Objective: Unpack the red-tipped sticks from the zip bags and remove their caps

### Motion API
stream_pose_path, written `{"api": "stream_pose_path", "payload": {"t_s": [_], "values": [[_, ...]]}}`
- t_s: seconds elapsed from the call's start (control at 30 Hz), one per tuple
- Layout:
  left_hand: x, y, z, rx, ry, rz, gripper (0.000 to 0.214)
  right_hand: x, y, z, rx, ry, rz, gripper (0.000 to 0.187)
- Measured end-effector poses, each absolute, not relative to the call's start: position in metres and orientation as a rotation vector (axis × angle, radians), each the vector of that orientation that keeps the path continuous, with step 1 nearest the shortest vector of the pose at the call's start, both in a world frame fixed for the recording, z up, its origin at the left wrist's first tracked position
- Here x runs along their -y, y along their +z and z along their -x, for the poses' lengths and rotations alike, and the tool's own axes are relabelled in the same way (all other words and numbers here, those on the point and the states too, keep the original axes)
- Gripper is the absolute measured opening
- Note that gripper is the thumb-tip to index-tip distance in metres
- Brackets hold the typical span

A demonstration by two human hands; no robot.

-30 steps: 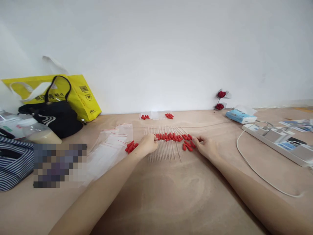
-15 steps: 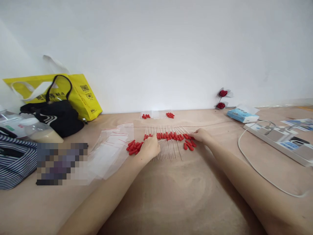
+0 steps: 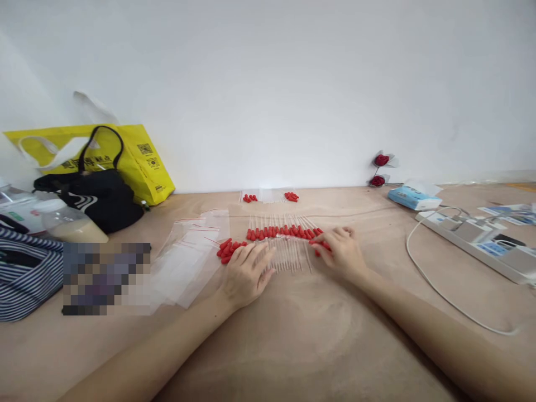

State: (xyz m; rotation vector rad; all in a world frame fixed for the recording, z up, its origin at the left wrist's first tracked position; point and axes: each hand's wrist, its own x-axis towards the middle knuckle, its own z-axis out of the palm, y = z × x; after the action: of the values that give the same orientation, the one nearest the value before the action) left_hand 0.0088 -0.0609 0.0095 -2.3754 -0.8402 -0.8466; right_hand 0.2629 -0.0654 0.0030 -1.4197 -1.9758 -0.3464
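Observation:
Thin clear sticks (image 3: 288, 259) lie side by side on the wooden table, crossed by a row of red teardrop-shaped pieces (image 3: 274, 231). My left hand (image 3: 247, 273) rests palm down over the sticks' lower left ends, fingers stretched out, beside a heap of red pieces (image 3: 226, 251) that it partly covers. At the row's right end, my right hand (image 3: 341, 251) has curled fingers over a small red pile, with a red piece (image 3: 312, 242) at its fingertips. A shiny clear strip (image 3: 293, 239) runs leftward from there; whether the hand holds it is unclear.
Clear zip bags (image 3: 188, 257) lie left of the heap. Two small red groups sit on clear plastic (image 3: 271, 195) by the wall. A power strip (image 3: 481, 245) with a white cable and a blue tissue pack (image 3: 414, 197) are right; bags (image 3: 157, 167) and a bottle (image 3: 73, 223) stand left.
My left hand has come off the red row, moved toward me and spread its fingers. My right hand has shifted nearer, over the small right pile. The shiny strip now shows below the row.

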Motion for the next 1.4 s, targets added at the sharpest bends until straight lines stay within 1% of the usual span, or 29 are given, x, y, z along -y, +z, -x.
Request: {"api": "stream_pose_path", "payload": {"t_s": [0.03,0.1,0.27,0.4,0.53,0.7,1.23,1.4], "values": [[0.062,0.008,-0.011,0.829,-0.848,2.37,0.034,0.072,-0.001,-0.256,2.014,-0.421,1.31,0.018],[0.063,0.006,-0.018,0.836,-0.855,2.384,0.034,0.082,-0.008,-0.244,2.036,-0.517,1.191,0.019],[0.062,0.002,-0.033,0.804,-0.894,2.449,0.02,0.087,-0.013,-0.227,2.038,-0.603,1.05,0.013],[0.064,0.0,-0.035,0.762,-0.913,2.444,0.015,0.088,-0.012,-0.225,2.06,-0.652,0.949,0.007],[0.065,0.0,-0.034,0.707,-0.907,2.409,0.015,0.089,-0.014,-0.224,2.082,-0.718,0.942,0.016],[0.064,0.001,-0.034,0.615,-0.888,2.379,0.017,0.089,-0.015,-0.225,2.1,-0.784,0.953,0.01],[0.069,0.001,-0.033,0.6,-0.923,2.395,0.019,0.094,-0.009,-0.226,2.109,-0.685,0.856,0.013],[0.067,-0.001,-0.033,0.571,-0.947,2.38,0.018,0.094,-0.009,-0.228,2.098,-0.663,0.805,0.01]]}}
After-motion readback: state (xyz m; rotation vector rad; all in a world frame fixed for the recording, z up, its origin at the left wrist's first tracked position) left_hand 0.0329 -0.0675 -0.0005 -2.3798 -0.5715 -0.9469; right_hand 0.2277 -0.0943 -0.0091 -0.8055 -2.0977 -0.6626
